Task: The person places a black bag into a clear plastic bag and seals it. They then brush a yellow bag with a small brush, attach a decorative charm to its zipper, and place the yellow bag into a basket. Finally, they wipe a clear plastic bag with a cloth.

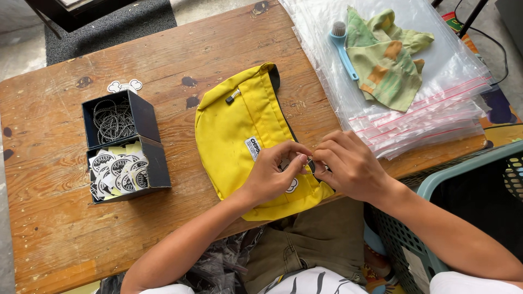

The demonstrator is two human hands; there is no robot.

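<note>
Worn wooden table (65, 228), dark knots and stains, grey mat on pale floor past its far edge at 11 o'clock. Yellow fabric pouch (239, 136) lies flat at table centre, its near end overhanging the front edge, small white label on it, zipper pull near its top. Both hands meet on the pouch's near right corner, around 5 o'clock of the pouch. Left hand (272, 173) rests on the fabric, fingers curled, thumb and forefinger pinched on a small metal piece (310, 163) at the pouch edge. Right hand (348, 163) comes in from 3 o'clock, fingers bent, tips closed on the same piece; exactly what the piece is, cannot tell. At 9 o'clock of the pouch, well apart, a black two-part box (148, 117): ball chains in far half, round stickers in near half. At 2 o'clock, stack of clear zip bags (436, 109) with a green cloth (389, 65) and blue brush (343, 49) on top. Teal plastic basket (452, 174) at 4 o'clock beside the table.
</note>
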